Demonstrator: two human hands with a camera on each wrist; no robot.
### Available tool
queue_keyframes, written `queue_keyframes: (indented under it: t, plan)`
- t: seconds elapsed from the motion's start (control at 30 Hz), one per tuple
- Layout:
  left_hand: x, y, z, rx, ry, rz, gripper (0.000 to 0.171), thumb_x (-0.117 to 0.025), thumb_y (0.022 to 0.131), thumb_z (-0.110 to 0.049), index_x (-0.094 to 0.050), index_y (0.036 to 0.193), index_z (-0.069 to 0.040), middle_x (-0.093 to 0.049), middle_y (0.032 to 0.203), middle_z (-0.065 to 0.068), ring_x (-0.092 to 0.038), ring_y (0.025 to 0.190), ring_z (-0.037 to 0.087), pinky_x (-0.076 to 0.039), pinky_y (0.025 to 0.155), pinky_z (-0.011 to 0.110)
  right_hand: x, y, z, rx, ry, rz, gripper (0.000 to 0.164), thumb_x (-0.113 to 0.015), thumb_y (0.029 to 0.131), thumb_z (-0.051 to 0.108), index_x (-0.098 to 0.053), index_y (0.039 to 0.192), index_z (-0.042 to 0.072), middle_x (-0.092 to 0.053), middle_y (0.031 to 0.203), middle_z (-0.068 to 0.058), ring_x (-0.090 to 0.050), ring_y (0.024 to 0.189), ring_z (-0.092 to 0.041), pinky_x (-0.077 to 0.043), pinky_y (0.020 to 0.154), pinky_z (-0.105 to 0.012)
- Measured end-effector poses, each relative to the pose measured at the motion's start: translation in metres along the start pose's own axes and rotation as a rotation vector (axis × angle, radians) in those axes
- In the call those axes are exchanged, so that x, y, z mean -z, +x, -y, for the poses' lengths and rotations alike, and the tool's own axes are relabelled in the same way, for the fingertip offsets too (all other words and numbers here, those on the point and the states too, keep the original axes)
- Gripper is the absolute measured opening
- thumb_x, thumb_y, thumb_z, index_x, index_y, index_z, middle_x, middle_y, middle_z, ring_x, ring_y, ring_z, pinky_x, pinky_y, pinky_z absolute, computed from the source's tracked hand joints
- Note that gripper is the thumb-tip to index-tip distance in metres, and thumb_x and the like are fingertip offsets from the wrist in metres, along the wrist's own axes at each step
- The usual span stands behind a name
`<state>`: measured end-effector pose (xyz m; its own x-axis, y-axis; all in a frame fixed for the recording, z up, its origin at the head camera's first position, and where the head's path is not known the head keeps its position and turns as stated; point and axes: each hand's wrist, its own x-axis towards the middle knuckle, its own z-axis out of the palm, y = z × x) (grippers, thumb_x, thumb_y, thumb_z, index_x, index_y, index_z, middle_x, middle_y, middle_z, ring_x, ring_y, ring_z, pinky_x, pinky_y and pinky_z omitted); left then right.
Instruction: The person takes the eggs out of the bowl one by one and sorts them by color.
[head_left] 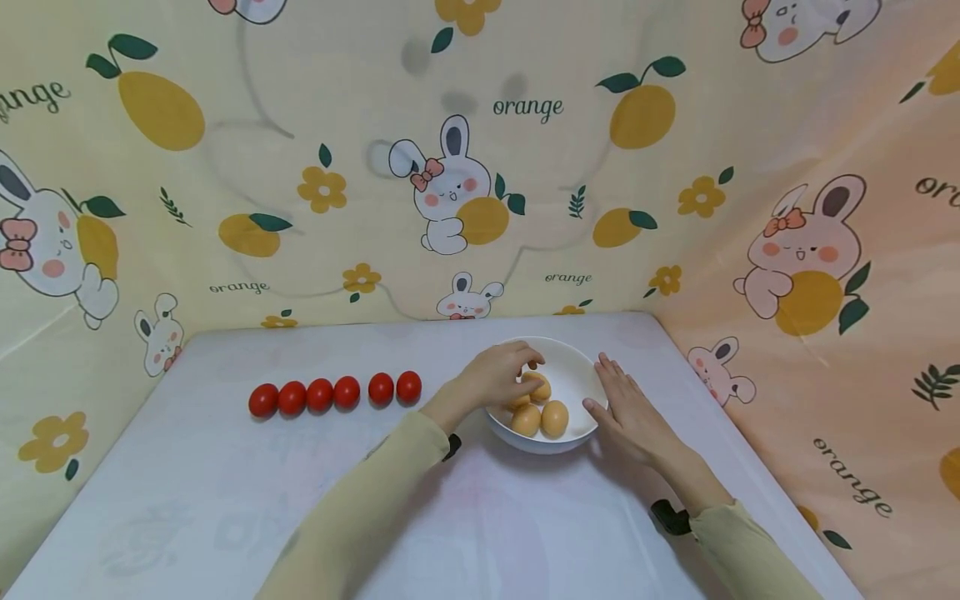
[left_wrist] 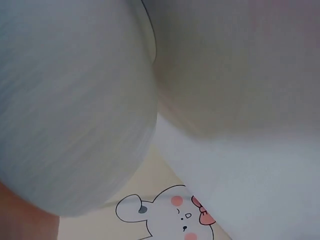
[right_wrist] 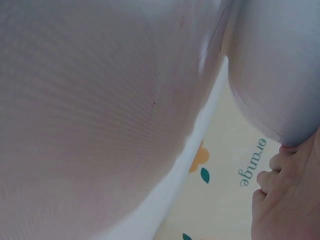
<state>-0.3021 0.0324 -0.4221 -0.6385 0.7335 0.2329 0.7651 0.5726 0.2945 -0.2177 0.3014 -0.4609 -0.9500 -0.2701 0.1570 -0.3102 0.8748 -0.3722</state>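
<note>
Head view: I log one white bowl (head_left: pixel 579 367) on the counter (head_left: pixel 225 508), at least four tan eggs (head_left: pixel 554 418) inside, gathered low where its curve probably keeps them; left hand (head_left: pixel 497 375) reaching in, fingers bent beside an egg, grasp or release I cannot tell; right hand (head_left: pixel 632 410) straight-fingered against the rim, presumably steadying; six red egg-shaped pieces (head_left: pixel 320 395) lined up left, apart. Left wrist view: bowl's outer wall, grasp unseen. Right wrist view: fingers touching the bowl, not clenched.

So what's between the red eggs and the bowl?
In the head view, the left wrist lies across that gap, with the left hand over the bowl; otherwise the table there is bare.
</note>
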Motion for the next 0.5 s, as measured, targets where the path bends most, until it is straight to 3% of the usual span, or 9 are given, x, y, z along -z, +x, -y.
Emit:
queue_keyframes:
  t: [0.5]
  plan:
    - [-0.012, 0.021, -0.005, 0.129, 0.213, 0.155, 0.048, -0.065, 0.1, -0.049, -0.068, 0.131, -0.012, -0.068, 0.123, 0.003, -0.061, 0.114, 0.017, -0.048, 0.104, 0.03, 0.0, 0.0, -0.001, -0.006, -0.001, 0.007, 0.08, -0.04, 0.11, 0.051, -0.014, 0.164, -0.002, -0.005, 0.173, -0.018, -0.007, 0.158, -0.043, -0.01, 0.126, -0.059]
